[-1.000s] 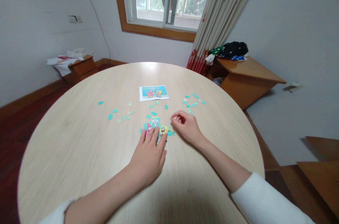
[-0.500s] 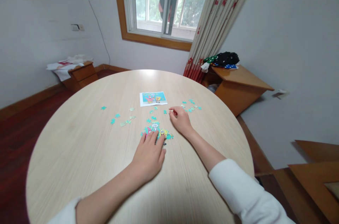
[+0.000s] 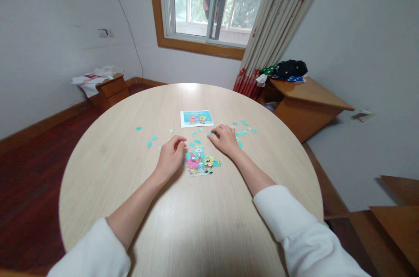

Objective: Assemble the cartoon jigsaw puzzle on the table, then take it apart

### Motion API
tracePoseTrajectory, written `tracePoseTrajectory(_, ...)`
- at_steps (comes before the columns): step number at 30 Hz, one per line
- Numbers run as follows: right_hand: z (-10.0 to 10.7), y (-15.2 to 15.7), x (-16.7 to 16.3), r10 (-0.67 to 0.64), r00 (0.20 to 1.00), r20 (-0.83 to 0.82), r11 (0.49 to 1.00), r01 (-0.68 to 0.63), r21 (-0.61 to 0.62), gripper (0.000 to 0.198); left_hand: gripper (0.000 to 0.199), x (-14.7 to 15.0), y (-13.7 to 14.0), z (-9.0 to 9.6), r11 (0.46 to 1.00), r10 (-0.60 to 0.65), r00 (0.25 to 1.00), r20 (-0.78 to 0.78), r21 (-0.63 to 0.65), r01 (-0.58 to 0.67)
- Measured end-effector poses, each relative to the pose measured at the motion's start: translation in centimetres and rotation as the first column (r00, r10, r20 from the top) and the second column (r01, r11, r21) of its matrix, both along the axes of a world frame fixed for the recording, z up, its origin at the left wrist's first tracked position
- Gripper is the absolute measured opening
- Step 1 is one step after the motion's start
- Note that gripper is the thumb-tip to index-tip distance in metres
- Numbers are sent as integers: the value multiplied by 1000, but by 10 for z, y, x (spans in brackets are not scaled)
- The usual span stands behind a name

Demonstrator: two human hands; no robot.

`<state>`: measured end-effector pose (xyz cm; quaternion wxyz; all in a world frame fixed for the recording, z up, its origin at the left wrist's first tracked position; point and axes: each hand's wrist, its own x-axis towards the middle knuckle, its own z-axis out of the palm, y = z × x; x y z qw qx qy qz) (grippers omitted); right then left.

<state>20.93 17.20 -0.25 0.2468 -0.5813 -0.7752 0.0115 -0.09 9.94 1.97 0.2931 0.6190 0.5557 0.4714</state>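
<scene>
The partly joined jigsaw puzzle (image 3: 200, 163) lies flat on the round table, showing a pink starfish, a pale tall figure and a yellow sponge figure. Just off its upper left side is my left hand (image 3: 170, 155), fingers curled in toward the thumb; whatever may be between them is hidden. My right hand (image 3: 224, 139) rests above and right of the puzzle, thumb and forefinger apart beside a small turquoise puzzle piece (image 3: 211, 134). A few loose pieces (image 3: 197, 141) lie between the hands, above the joined part.
A picture card (image 3: 196, 118) lies beyond the hands. Loose puzzle pieces (image 3: 244, 132) are scattered to the right, and several others (image 3: 149, 144) to the left. Past the pale wooden round table (image 3: 108, 168) stand a small cabinet (image 3: 114, 88) and a desk (image 3: 307, 98) with cloths.
My left hand has lifted off the joined puzzle and moved up and left, uncovering the picture, its fingers now curled. My right hand stays near the same loose piece, fingers stretched further. The view has shifted slightly.
</scene>
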Motion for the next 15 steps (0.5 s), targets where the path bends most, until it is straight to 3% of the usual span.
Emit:
tracePoseTrajectory(7, -6, 6, 2, -27, 998, -55, 1000, 27, -11, 19, 14, -4, 12, -6, 996, 40, 964, 264, -88, -17)
tracePoseTrajectory(15, -8, 6, 4, -6, 995, -102, 1000, 3, -31, 17, 13, -5, 13, -8, 996, 58, 971, 234, -85, -39)
